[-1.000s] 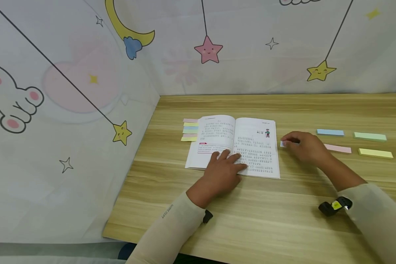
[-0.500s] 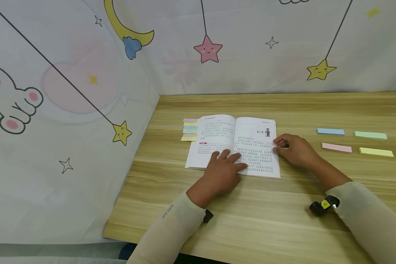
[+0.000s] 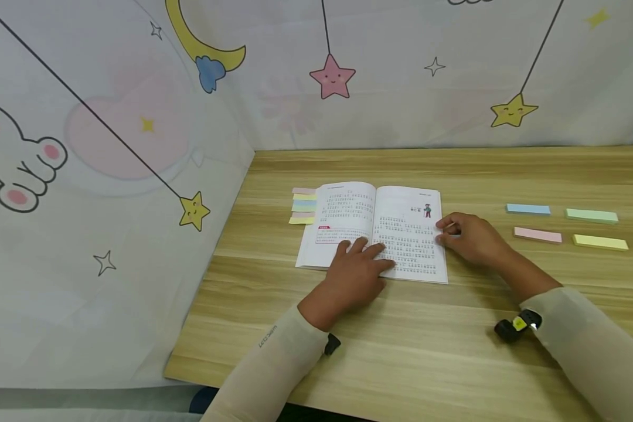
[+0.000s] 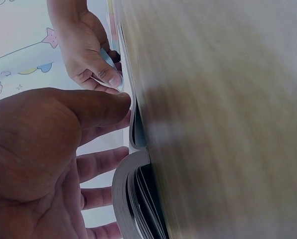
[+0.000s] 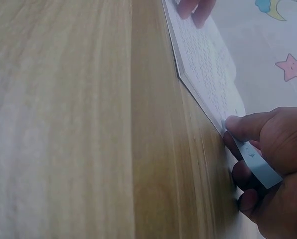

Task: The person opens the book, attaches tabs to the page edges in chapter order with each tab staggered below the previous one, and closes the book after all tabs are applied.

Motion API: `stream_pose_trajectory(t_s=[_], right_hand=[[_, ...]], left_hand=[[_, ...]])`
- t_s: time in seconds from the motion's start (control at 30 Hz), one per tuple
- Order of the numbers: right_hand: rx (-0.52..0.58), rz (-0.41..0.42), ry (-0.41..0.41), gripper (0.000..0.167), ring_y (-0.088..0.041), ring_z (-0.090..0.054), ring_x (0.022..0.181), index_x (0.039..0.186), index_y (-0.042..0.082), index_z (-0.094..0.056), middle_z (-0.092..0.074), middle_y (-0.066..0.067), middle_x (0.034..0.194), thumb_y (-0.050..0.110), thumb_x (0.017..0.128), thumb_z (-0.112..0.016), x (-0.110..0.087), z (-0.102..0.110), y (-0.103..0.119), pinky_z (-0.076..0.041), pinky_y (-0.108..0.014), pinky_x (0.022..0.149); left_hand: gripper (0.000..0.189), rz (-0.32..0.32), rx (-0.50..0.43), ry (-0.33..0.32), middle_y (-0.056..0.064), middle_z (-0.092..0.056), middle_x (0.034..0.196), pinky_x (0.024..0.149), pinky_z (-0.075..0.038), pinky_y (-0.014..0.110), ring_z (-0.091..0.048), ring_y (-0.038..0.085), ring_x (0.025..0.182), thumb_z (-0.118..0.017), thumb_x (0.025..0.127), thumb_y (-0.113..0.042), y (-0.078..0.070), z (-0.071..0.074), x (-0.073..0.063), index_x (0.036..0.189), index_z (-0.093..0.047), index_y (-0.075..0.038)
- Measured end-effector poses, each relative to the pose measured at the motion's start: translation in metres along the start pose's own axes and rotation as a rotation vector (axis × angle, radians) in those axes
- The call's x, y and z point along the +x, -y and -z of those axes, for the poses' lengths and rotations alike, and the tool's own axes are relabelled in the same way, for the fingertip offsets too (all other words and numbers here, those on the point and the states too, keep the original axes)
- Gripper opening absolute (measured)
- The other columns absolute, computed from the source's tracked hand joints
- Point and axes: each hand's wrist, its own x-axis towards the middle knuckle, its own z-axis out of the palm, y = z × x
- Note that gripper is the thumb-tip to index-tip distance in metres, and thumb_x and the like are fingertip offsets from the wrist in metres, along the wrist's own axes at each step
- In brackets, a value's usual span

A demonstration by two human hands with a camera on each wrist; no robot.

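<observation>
An open book [image 3: 406, 234] with printed pages lies on the wooden table. My left hand [image 3: 357, 272] rests across its lower middle, fingers spread over both pages. At the right page's outer edge, my right hand [image 3: 472, 237] pinches a pale blue sticky note [image 5: 258, 167] between thumb and fingers. One end of that note meets the page edge in the right wrist view, while the other reaches back into the palm. In the head view the fingers hide the note. Several coloured sticky tabs [image 3: 303, 206] stick out from the book's left side.
To the right of the book lie sticky note pads: a blue pad [image 3: 528, 209], a green pad [image 3: 592, 216], a pink pad [image 3: 538, 235] and a yellow pad [image 3: 600, 242]. A printed curtain [image 3: 390, 123] hangs behind and to the left of the table [image 3: 401, 351].
My right hand has moved left from beside the pink pad to the book's right edge, carrying the sticky note, and has stayed there for the last half second. My left hand has kept still.
</observation>
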Motion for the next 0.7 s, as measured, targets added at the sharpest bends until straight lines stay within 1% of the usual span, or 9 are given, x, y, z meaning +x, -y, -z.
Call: stream_pose_trajectory(t_s=[0.17, 0.3, 0.5, 0.57, 0.63, 0.7], right_hand=[[-0.008, -0.005, -0.003, 0.029, -0.038, -0.063, 0.109, 0.121, 0.001, -0.066, -0.070, -0.022, 0.116, 0.019, 0.098, -0.068, 0.0003, -0.0003, 0.0010, -0.046, -0.054, 0.091], [-0.018, -0.005, -0.018, 0.028, -0.037, -0.064, 0.106, 0.119, 0.001, -0.066, -0.070, -0.022, 0.114, 0.018, 0.098, -0.069, -0.0006, -0.0017, 0.0016, -0.046, -0.052, 0.089], [-0.048, 0.026, -0.057, 0.018, -0.032, -0.062, 0.095, 0.110, 0.002, -0.068, -0.070, -0.016, 0.104, 0.016, 0.097, -0.070, -0.0033, -0.0053, 0.0041, -0.047, -0.048, 0.083], [-0.079, 0.037, -0.076, 0.016, -0.032, -0.062, 0.093, 0.107, 0.003, -0.068, -0.070, -0.015, 0.102, 0.015, 0.096, -0.070, -0.0046, -0.0066, 0.0057, -0.047, -0.048, 0.080], [-0.134, 0.049, -0.099, 0.015, -0.034, -0.061, 0.095, 0.106, 0.004, -0.068, -0.070, -0.016, 0.103, 0.015, 0.095, -0.072, -0.0059, -0.0076, 0.0074, -0.047, -0.050, 0.080], [-0.212, 0.076, -0.136, 0.013, -0.039, -0.058, 0.104, 0.102, 0.006, -0.072, -0.068, -0.019, 0.112, 0.015, 0.092, -0.075, -0.0070, -0.0083, 0.0086, -0.045, -0.055, 0.083]], left_hand=[[0.040, 0.001, 0.000, -0.002, -0.009, -0.047, 0.155, 0.110, -0.029, 0.051, -0.034, 0.025, 0.144, -0.060, 0.101, -0.037, -0.0005, 0.0007, 0.0000, 0.141, -0.062, -0.042], [0.040, -0.002, 0.002, -0.007, -0.009, -0.047, 0.154, 0.109, -0.030, 0.051, -0.035, 0.025, 0.144, -0.060, 0.101, -0.037, -0.0004, 0.0007, -0.0004, 0.141, -0.062, -0.041], [0.040, 0.004, 0.008, -0.013, -0.009, -0.048, 0.153, 0.109, -0.030, 0.051, -0.036, 0.024, 0.143, -0.061, 0.101, -0.037, -0.0006, 0.0009, -0.0006, 0.140, -0.062, -0.042], [0.040, 0.005, 0.009, -0.014, -0.009, -0.049, 0.153, 0.109, -0.030, 0.051, -0.036, 0.024, 0.143, -0.061, 0.101, -0.037, -0.0007, 0.0011, -0.0008, 0.140, -0.063, -0.042], [0.040, 0.006, 0.009, -0.014, -0.009, -0.049, 0.153, 0.109, -0.030, 0.051, -0.036, 0.025, 0.143, -0.061, 0.101, -0.037, -0.0009, 0.0012, -0.0010, 0.140, -0.063, -0.042], [0.040, 0.006, 0.007, -0.014, -0.009, -0.048, 0.153, 0.109, -0.030, 0.050, -0.036, 0.024, 0.143, -0.061, 0.101, -0.037, -0.0009, 0.0012, -0.0008, 0.140, -0.062, -0.042]])
